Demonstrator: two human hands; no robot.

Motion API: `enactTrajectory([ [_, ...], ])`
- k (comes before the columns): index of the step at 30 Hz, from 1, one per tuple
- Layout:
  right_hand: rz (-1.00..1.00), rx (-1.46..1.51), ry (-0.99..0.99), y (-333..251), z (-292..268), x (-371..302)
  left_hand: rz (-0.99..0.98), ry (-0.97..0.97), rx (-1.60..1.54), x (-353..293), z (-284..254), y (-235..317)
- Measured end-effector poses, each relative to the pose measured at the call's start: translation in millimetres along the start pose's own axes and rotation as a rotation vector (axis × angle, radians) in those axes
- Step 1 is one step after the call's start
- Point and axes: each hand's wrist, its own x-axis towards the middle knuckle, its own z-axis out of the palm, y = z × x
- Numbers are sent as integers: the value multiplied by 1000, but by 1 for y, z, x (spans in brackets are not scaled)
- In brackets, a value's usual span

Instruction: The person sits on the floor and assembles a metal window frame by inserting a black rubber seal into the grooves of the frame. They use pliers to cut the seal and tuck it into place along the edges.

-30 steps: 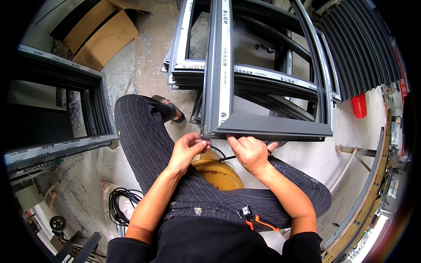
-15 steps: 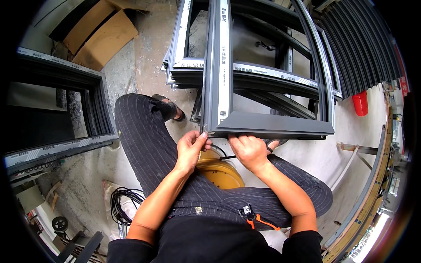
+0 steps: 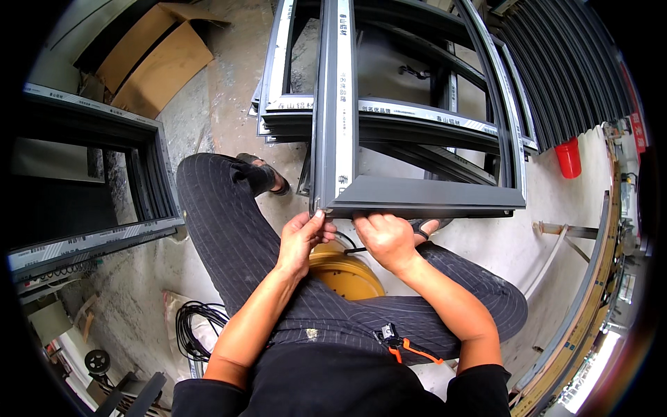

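Observation:
A dark grey window frame (image 3: 417,191) with white printed film along its side lies in front of me, its near edge toward my body. At its near left corner, my left hand (image 3: 300,240) is closed, with thumb and fingers pinched together. Whatever small piece sits between them is too small to make out. Just to the right, my right hand (image 3: 388,240) grips the frame's near edge with curled fingers, and their tips are hidden against the edge. Below both hands, between my legs, stands a round yellow object (image 3: 344,274).
More film-covered frames (image 3: 299,104) are stacked underneath, and others (image 3: 149,226) stand at left. A cardboard box (image 3: 170,66) lies far left. Coiled black cable (image 3: 194,330) is by my left thigh. Orange-handled pliers (image 3: 410,347) rest at my lap. A red bucket (image 3: 568,158) stands right.
The frame and the scene sit slightly further left in the picture. My right hand has moved slightly left along with the frame; both hands stay at its near edge.

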Motion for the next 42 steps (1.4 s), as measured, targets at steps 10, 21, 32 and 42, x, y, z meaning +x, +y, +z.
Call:
enactTrajectory([
  [10, 519, 662, -279, -3, -24, -20, -15, -96, -103, 10, 9, -28],
  [21, 796, 512, -675, 102, -149, -76, 174, 132, -155, 36, -33, 42],
  [32, 1025, 1019, -528, 118, -118, -74, 136, 147, -180, 36, -31, 43],
  [42, 1032, 968, -297, 127, -86, -87, 147, 126, -235, 37, -34, 40],
])
